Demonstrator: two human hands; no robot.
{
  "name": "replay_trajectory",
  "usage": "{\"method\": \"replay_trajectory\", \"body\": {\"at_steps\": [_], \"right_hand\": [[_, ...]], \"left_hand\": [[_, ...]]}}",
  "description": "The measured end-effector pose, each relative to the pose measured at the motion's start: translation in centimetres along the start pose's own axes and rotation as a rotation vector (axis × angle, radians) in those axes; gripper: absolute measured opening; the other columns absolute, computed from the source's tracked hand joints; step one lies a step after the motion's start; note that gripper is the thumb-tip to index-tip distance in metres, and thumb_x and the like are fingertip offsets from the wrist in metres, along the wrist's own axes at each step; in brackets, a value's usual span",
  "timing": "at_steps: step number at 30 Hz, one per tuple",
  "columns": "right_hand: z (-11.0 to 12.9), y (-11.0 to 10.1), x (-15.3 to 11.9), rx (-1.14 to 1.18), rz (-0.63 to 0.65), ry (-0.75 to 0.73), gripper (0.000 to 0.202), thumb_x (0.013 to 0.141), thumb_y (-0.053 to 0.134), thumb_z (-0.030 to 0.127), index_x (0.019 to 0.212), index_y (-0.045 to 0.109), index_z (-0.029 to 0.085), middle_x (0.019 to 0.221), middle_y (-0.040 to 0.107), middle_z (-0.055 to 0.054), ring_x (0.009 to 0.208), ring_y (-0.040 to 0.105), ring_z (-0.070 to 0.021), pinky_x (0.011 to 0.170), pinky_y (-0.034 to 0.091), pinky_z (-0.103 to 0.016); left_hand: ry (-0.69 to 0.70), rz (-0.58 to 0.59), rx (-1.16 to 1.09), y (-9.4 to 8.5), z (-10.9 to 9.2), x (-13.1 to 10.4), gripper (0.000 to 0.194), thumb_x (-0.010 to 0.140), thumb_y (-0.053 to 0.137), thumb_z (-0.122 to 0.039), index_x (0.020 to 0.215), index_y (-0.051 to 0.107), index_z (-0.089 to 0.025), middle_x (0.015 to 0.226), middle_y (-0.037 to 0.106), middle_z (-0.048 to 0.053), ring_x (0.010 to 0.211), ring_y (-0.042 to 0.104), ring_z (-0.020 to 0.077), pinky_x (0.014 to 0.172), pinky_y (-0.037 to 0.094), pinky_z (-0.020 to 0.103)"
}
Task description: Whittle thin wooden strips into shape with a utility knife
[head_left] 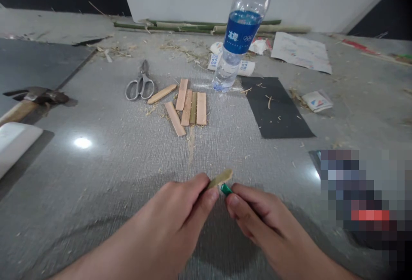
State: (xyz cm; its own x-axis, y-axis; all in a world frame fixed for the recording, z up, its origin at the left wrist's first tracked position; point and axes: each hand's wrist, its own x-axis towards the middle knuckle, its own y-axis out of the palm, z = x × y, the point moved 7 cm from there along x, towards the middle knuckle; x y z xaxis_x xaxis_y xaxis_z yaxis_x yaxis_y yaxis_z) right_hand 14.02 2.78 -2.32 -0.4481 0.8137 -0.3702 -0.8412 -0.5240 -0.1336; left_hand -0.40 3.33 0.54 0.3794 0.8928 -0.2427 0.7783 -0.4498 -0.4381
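Wooden strip (221,179) has slats (186,107), scissors (143,74) and bottle (242,31) beyond it.

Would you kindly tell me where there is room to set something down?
Mostly bare surface lies between the hammer and left hand, and between the wooden strips and black sheet. The scissors and strips crowd together, as do the bottle and white packaging.

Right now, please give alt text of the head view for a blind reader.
The left hand holds a flat yellowish bamboo strip; the right hand grips a small green object nearby. Beyond lie flat, mostly tan bamboo strips and silver scissors.
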Motion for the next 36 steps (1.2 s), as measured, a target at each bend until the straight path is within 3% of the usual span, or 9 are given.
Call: {"method": "replay_trajectory", "body": {"at_steps": [3,8,14,16,23,28,31,34,36], "right_hand": [[0.2,0.1,0.2,-0.005,0.009,-0.004,0.035,0.103,0.041,0.046,0.078,0.046,0.022,0.066,0.034,0.005,0.056,0.031,-0.0097,0.047,0.030,-0.022],[-0.2,0.2,0.2,0.056,-0.036,0.024,0.034,0.102,0.041,0.048,0.082,0.049,0.022,0.065,0.032,0.006,0.055,0.028,-0.0092,0.044,0.026,-0.023],[0.5,0.2,-0.1,0.021,0.004,-0.017,0.035,0.103,0.041,0.046,0.078,0.047,0.022,0.065,0.034,0.006,0.057,0.032,-0.0096,0.049,0.031,-0.023],[0.7,0.2,-0.1,0.009,0.010,-0.027,0.035,0.103,0.041,0.046,0.078,0.047,0.022,0.065,0.034,0.006,0.056,0.032,-0.0096,0.049,0.031,-0.023],[0.1,0.3,0.1,0.040,-0.070,-0.018,0.035,0.102,0.041,0.048,0.081,0.050,0.022,0.064,0.035,0.006,0.054,0.031,-0.0099,0.046,0.029,-0.023],[0.4,0.0,0.1,0.019,-0.028,-0.032,0.036,0.103,0.040,0.046,0.077,0.045,0.022,0.066,0.035,0.005,0.057,0.032,-0.0100,0.050,0.031,-0.023],[0.7,0.0,0.2,0.005,0.009,-0.059,0.036,0.103,0.041,0.044,0.075,0.043,0.022,0.066,0.035,0.006,0.058,0.032,-0.0095,0.050,0.030,-0.023],[0.5,-0.1,0.3,-0.004,-0.029,-0.040,0.036,0.103,0.041,0.044,0.076,0.044,0.022,0.066,0.035,0.006,0.057,0.032,-0.0094,0.050,0.030,-0.023],[0.5,-0.1,0.4,-0.003,-0.059,-0.035,0.036,0.103,0.040,0.046,0.078,0.046,0.022,0.065,0.035,0.006,0.056,0.031,-0.0095,0.049,0.029,-0.024]], "left_hand": [[-0.048,-0.026,-0.050,0.1,0.4,-0.1,0.031,0.100,0.042,-0.044,0.088,0.061,-0.024,0.075,0.062,0.001,0.065,0.053,0.0157,0.059,0.039,0.028],[-0.132,-0.129,-0.337,2.7,0.8,0.3,0.034,0.103,0.036,-0.046,0.086,0.056,-0.023,0.073,0.059,-0.001,0.065,0.051,0.0139,0.060,0.042,0.025],[-0.092,0.019,-0.099,-0.4,0.2,0.1,0.024,0.096,0.051,-0.044,0.085,0.060,-0.025,0.069,0.059,-0.001,0.065,0.055,0.0158,0.058,0.039,0.025],[-0.100,0.039,-0.130,-0.7,0.2,0.0,0.025,0.096,0.053,-0.044,0.082,0.061,-0.025,0.069,0.058,-0.001,0.065,0.053,0.0151,0.058,0.040,0.025],[-0.216,-0.140,-0.532,3.5,1.4,0.5,0.035,0.098,0.045,-0.051,0.080,0.054,-0.022,0.075,0.053,0.000,0.068,0.049,0.0131,0.062,0.043,0.024],[-0.181,0.054,-0.261,0.7,0.5,0.5,0.034,0.097,0.049,-0.049,0.076,0.053,-0.022,0.069,0.053,-0.003,0.063,0.046,0.0120,0.056,0.036,0.023],[-0.218,0.100,-0.212,-0.6,0.3,0.3,0.037,0.096,0.048,-0.053,0.075,0.053,-0.022,0.067,0.049,-0.004,0.060,0.044,0.0114,0.052,0.033,0.023],[-0.247,0.052,-0.332,0.9,0.4,0.3,0.036,0.096,0.047,-0.053,0.079,0.055,-0.022,0.064,0.039,-0.005,0.056,0.038,0.0111,0.051,0.034,0.023],[-0.231,-0.045,-0.437,2.0,0.6,0.4,0.038,0.097,0.045,-0.053,0.076,0.051,-0.022,0.068,0.042,-0.003,0.061,0.041,0.0115,0.056,0.037,0.023]]}}
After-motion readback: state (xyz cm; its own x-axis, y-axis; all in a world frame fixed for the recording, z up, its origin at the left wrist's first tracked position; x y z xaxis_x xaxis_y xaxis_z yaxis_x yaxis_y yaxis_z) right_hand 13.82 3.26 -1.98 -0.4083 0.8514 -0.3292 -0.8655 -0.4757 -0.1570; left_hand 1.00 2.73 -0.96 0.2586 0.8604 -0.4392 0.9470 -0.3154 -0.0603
